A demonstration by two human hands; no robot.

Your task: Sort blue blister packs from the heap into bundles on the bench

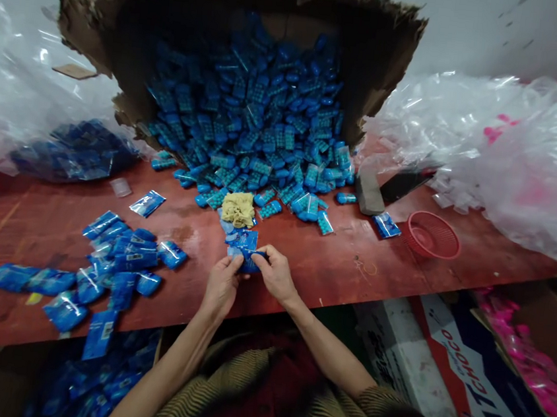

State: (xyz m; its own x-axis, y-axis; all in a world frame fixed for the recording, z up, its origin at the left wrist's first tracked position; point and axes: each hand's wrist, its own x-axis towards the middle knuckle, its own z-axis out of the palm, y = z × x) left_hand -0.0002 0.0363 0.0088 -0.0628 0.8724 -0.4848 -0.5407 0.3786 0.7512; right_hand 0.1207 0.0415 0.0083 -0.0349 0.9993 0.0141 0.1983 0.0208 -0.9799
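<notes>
Near the table's front edge, my left hand (pixel 223 284) and my right hand (pixel 275 274) both pinch a small blue plastic packet (pixel 251 263) between thumb and fingers. What is inside the packet cannot be made out. Just beyond it lie more flat blue packets (pixel 244 238), partly under a crumpled yellow cloth (pixel 238 209). Behind the cloth, a heap of blue packs with teal dotted fronts (pixel 268 121) spills from a torn cardboard box (pixel 391 61) lying on its side. To the left sits a pile of shiny blue filled packets (pixel 119 251).
A red plastic basket (pixel 433 235) stands to the right, beside a grey block (pixel 370 193) and a loose blue packet (pixel 386 225). Large clear plastic bags (pixel 538 149) crowd the right side. Below the table edge are a box of blue packets (pixel 91 381) and pink items (pixel 526 354).
</notes>
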